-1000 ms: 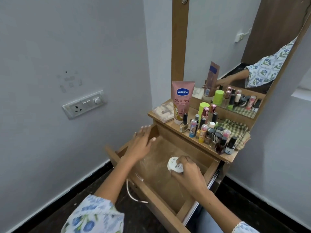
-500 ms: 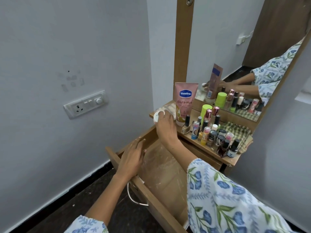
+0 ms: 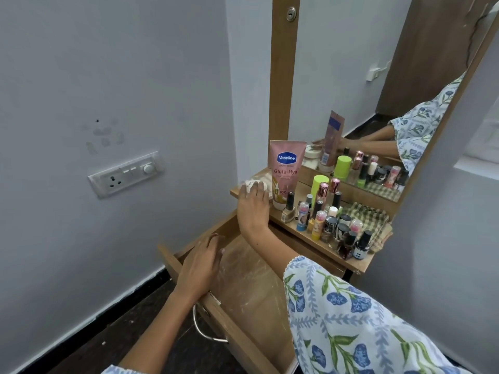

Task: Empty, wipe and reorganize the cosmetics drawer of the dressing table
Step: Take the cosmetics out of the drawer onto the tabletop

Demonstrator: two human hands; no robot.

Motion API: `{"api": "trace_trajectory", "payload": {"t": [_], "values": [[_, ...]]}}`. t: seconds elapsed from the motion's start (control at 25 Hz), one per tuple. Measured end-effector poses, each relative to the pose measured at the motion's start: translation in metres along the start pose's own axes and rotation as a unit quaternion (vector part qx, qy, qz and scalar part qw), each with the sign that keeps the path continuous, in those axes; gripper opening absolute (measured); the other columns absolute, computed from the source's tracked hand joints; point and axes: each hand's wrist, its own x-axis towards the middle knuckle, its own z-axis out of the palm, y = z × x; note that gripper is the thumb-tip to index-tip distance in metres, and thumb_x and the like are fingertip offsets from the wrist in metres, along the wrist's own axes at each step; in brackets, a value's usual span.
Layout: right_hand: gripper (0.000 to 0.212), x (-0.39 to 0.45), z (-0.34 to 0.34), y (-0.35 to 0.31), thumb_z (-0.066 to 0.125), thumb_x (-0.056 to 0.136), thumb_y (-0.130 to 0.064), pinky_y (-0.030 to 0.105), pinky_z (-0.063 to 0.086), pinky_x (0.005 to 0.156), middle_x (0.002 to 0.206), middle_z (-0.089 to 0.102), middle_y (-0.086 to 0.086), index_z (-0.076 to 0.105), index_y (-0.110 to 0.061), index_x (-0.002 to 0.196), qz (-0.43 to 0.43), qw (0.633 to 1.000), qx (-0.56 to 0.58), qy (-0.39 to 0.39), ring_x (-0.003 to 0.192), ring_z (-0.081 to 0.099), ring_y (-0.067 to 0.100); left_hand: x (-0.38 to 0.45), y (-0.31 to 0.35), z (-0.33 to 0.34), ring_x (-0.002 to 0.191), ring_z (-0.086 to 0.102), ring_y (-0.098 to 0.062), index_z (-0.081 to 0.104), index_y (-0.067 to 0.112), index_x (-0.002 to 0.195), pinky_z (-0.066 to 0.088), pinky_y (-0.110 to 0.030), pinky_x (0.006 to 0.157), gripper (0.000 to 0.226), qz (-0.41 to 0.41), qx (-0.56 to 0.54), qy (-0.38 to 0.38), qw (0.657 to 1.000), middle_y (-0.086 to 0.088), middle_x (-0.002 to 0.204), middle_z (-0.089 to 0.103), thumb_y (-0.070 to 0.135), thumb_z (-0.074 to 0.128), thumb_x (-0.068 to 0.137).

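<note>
right hand [image 3: 252, 203] cups the little white jar [image 3: 252, 184] mid-frame on the worktop [image 3: 359, 265], looks light, rigid, slick, so grip its sides; left hand [image 3: 201, 265] lies flat and loose in the drawer [image 3: 251, 292].

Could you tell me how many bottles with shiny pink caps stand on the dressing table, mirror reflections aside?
2. One pink-capped bottle stands beside the lime-green container; the other just right of it. Others may be hidden among the bottles.

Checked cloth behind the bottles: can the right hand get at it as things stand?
Probably yes: the right hand holds the white jar, but the checked cloth lies bare behind the bottles.
</note>
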Motion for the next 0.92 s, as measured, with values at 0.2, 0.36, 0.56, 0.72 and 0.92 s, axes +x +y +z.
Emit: {"api": "trace_trajectory", "payload": {"t": [0.2,0.36,0.56,0.72,0.92], "values": [[0.055,-0.003,0.013,0.005,0.026,0.103,-0.028,0.048,0.004,0.118,0.159,0.003,0.019,0.012,-0.003,0.15,-0.054,0.995,-0.064,-0.054,0.147,0.0,0.035,0.0,-0.001,0.001,0.122,0.051,-0.017,0.05,0.015,0.131,0.044,-0.031,0.098,0.038,-0.006,0.006,-0.002,1.0,-0.004,0.135,0.052,0.033,0.041,0.099],[0.063,0.006,0.013,0.019,0.019,0.103,-0.042,0.045,0.004,0.119,0.159,-0.004,0.017,0.004,-0.002,0.15,-0.028,0.991,-0.101,-0.085,0.148,-0.003,0.032,-0.001,-0.001,0.001,0.123,0.049,-0.015,0.051,0.016,0.13,0.042,-0.03,0.099,0.036,-0.002,-0.007,0.008,1.0,-0.002,0.134,0.052,0.032,0.04,0.1],[0.066,0.001,-0.002,0.018,0.024,0.103,-0.043,0.045,0.003,0.119,0.159,-0.01,0.016,0.0,-0.004,0.151,-0.03,0.993,-0.048,-0.106,0.147,-0.009,0.031,-0.001,-0.002,0.002,0.121,0.051,-0.015,0.051,0.017,0.129,0.043,-0.03,0.099,0.034,-0.007,-0.016,0.01,1.0,-0.002,0.133,0.054,0.031,0.041,0.1],[0.062,-0.053,-0.027,0.028,0.031,0.102,-0.038,0.042,0.01,0.119,0.16,0.002,0.014,0.011,-0.005,0.151,-0.096,0.991,0.064,-0.064,0.148,0.002,0.027,-0.003,0.004,-0.005,0.126,0.048,-0.02,0.046,0.016,0.136,0.04,-0.036,0.103,0.042,-0.012,0.001,-0.005,1.0,-0.005,0.139,0.05,0.036,0.04,0.099],[0.05,-0.147,-0.058,0.087,0.039,0.101,-0.033,0.034,0.026,0.116,0.157,0.024,0.004,0.033,-0.012,0.146,-0.16,0.971,0.173,-0.05,0.144,0.023,0.018,-0.036,0.049,-0.002,0.142,0.025,-0.024,0.027,0.018,0.147,0.02,-0.041,0.116,0.066,0.011,-0.004,-0.041,0.999,-0.009,0.154,0.028,0.056,0.02,0.094]]}}
